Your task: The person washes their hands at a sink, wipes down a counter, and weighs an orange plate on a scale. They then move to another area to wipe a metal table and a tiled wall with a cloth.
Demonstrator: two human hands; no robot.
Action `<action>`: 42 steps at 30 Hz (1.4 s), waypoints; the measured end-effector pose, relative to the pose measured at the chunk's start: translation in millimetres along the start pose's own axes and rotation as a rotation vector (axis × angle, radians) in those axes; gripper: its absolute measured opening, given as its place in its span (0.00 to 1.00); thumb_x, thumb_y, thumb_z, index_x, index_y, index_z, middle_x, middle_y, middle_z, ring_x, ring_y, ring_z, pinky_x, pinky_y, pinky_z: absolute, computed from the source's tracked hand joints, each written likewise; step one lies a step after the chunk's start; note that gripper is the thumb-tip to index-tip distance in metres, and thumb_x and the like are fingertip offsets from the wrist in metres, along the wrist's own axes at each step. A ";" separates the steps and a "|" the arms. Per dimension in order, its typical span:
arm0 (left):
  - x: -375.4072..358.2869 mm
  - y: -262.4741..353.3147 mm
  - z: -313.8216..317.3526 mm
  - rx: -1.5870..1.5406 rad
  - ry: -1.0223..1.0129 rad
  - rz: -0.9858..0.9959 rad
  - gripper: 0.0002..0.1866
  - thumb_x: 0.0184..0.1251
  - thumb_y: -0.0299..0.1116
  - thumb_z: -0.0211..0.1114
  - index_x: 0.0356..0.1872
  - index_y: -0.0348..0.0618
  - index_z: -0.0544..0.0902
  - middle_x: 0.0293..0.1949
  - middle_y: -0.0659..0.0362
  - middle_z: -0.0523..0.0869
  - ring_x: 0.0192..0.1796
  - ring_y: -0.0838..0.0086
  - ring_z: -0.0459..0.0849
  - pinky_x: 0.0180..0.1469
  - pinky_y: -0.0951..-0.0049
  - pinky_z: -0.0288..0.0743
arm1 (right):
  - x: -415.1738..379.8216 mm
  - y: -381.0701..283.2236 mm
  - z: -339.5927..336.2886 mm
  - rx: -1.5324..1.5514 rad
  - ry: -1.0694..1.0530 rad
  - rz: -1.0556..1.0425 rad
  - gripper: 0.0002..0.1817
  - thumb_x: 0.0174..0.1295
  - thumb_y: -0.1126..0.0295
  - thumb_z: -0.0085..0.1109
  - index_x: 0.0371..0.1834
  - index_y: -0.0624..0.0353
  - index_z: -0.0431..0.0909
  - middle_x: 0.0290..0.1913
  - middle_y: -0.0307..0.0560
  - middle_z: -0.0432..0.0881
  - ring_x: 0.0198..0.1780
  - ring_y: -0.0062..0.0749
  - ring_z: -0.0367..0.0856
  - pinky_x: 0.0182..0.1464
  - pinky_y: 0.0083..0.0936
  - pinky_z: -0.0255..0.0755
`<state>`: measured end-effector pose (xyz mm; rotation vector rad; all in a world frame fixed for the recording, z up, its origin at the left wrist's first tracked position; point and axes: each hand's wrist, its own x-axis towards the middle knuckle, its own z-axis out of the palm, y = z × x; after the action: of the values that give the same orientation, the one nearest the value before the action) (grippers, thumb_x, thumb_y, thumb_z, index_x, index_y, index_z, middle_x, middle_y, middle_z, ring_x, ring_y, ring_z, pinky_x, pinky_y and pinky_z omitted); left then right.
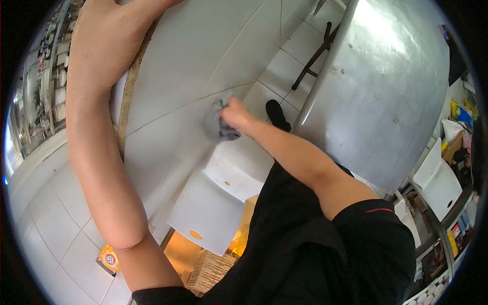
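Note:
My right hand (235, 115) is closed on a grey cloth (223, 124), bunched up and slightly blurred. It holds the cloth against or very close to the white tiled wall (173, 66), low down near a grout line. My left hand (114, 38) is at the top left, on the brown-edged top (131, 86) of this wall. Its thumb stretches out to the right, while the other fingers are cut off by the frame. Just below the cloth stands a white plastic chair (213, 195) with small oval holes.
A large metal tabletop (381, 91) is on the right, with dark folding legs (315, 58) behind it. An orange box (108, 259) lies at lower left. Beneath the chair is a wicker basket (211, 269). Another white chair (439, 178) and cluttered shelves are at far right.

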<state>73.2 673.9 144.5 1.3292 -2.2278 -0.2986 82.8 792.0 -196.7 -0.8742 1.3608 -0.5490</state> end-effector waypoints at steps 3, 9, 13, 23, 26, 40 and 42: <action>13.9 6.8 -23.6 -0.163 -0.214 -0.044 0.46 0.56 0.48 0.75 0.68 0.23 0.66 0.53 0.33 0.80 0.54 0.53 0.84 0.54 0.63 0.79 | 20.6 -27.0 -56.3 0.360 0.067 0.135 0.22 0.57 0.70 0.58 0.50 0.78 0.74 0.46 0.71 0.82 0.48 0.60 0.83 0.49 0.44 0.76; 0.1 -1.7 -2.3 0.085 0.012 -0.075 0.46 0.55 0.48 0.75 0.68 0.24 0.67 0.56 0.31 0.78 0.56 0.50 0.82 0.56 0.60 0.78 | 13.6 1.5 -3.0 0.079 0.039 0.092 0.22 0.55 0.73 0.61 0.50 0.77 0.72 0.46 0.60 0.81 0.50 0.44 0.80 0.51 0.41 0.75; 9.7 6.5 -4.3 0.024 0.051 -0.262 0.47 0.54 0.51 0.75 0.68 0.28 0.68 0.60 0.32 0.75 0.62 0.48 0.78 0.63 0.57 0.73 | 7.4 -61.1 -72.1 0.429 0.265 0.142 0.24 0.53 0.71 0.65 0.51 0.74 0.72 0.46 0.55 0.79 0.46 0.41 0.79 0.48 0.38 0.75; 20.4 -32.0 -6.7 0.041 -0.089 -0.156 0.37 0.57 0.46 0.73 0.67 0.39 0.74 0.60 0.47 0.79 0.60 0.66 0.80 0.62 0.69 0.72 | 116.1 -74.7 -178.9 0.930 0.447 -0.396 0.24 0.69 0.59 0.50 0.55 0.73 0.74 0.58 0.53 0.78 0.62 0.39 0.71 0.68 0.35 0.61; 17.8 -33.1 -6.8 0.168 -0.027 -0.061 0.38 0.56 0.45 0.72 0.68 0.42 0.73 0.70 0.46 0.71 0.71 0.60 0.70 0.72 0.65 0.62 | 66.4 -87.4 -158.9 0.931 0.381 -0.444 0.26 0.69 0.58 0.50 0.58 0.73 0.73 0.61 0.52 0.77 0.64 0.39 0.70 0.69 0.34 0.59; 18.0 -35.5 -11.0 0.257 -0.065 -0.028 0.39 0.55 0.43 0.73 0.69 0.41 0.72 0.71 0.46 0.69 0.73 0.59 0.67 0.74 0.63 0.58 | 78.7 -103.8 -198.7 0.970 0.456 -0.331 0.32 0.68 0.50 0.47 0.64 0.66 0.71 0.67 0.49 0.71 0.68 0.35 0.65 0.72 0.32 0.52; 20.2 -36.9 -11.6 0.244 -0.050 -0.045 0.40 0.55 0.44 0.73 0.69 0.41 0.72 0.71 0.46 0.69 0.73 0.59 0.67 0.74 0.63 0.57 | 94.0 -97.7 -191.7 0.975 0.461 -0.418 0.30 0.69 0.50 0.45 0.59 0.68 0.74 0.63 0.49 0.74 0.65 0.35 0.67 0.71 0.32 0.54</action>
<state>99.5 639.1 144.5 1.5141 -2.3369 -0.0775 -75.0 619.9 -171.7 -0.2044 1.0855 -1.6423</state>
